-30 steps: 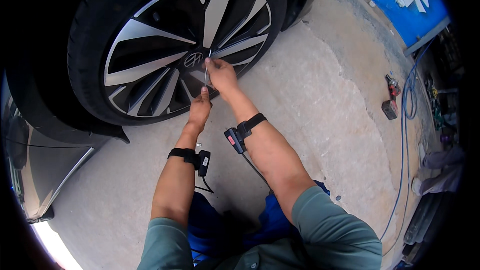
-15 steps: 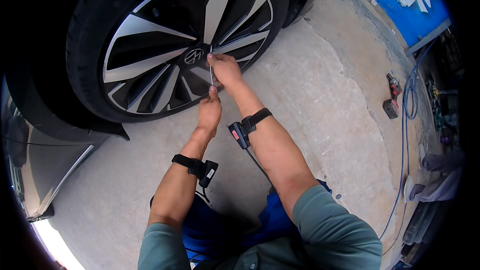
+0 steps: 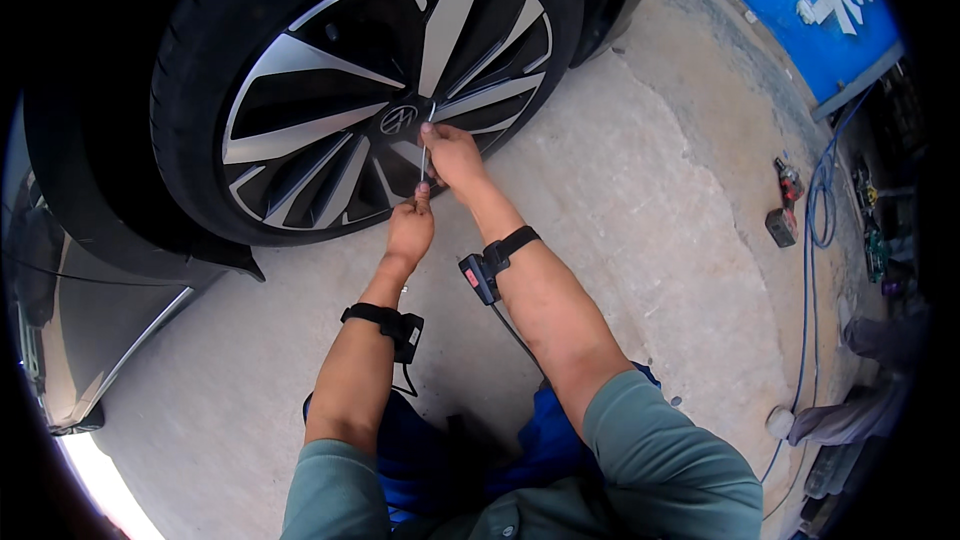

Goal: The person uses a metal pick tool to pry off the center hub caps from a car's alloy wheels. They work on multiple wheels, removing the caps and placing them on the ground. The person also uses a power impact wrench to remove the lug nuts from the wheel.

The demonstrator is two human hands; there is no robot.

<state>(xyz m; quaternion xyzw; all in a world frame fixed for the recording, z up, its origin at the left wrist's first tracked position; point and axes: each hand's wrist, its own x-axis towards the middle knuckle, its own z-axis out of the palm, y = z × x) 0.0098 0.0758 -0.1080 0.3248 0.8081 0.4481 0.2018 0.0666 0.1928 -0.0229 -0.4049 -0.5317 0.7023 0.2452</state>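
Note:
In front of me stands a car wheel with a black tyre and black-and-silver spokes. A slim metal rod runs upright across the wheel face, its upper end beside the round centre cap. My right hand pinches the rod near that upper end, thumb along it. Lower down, my left hand is closed round the bottom end, with the thumb pointing up the shaft. The fingers hide what the rod's lower end looks like. Each forearm wears a black strap with a small box.
Dark car bodywork curves round at left. On the concrete floor to the right lie a red-and-black cordless power tool and a blue hose. Another person's trouser leg reaches in at lower right. A blue sign stands at upper right.
Both hands and the rod sit slightly lower in the picture, and the wheel has shifted slightly down and right. At right, the other person's foot has moved. My grip looks the same.

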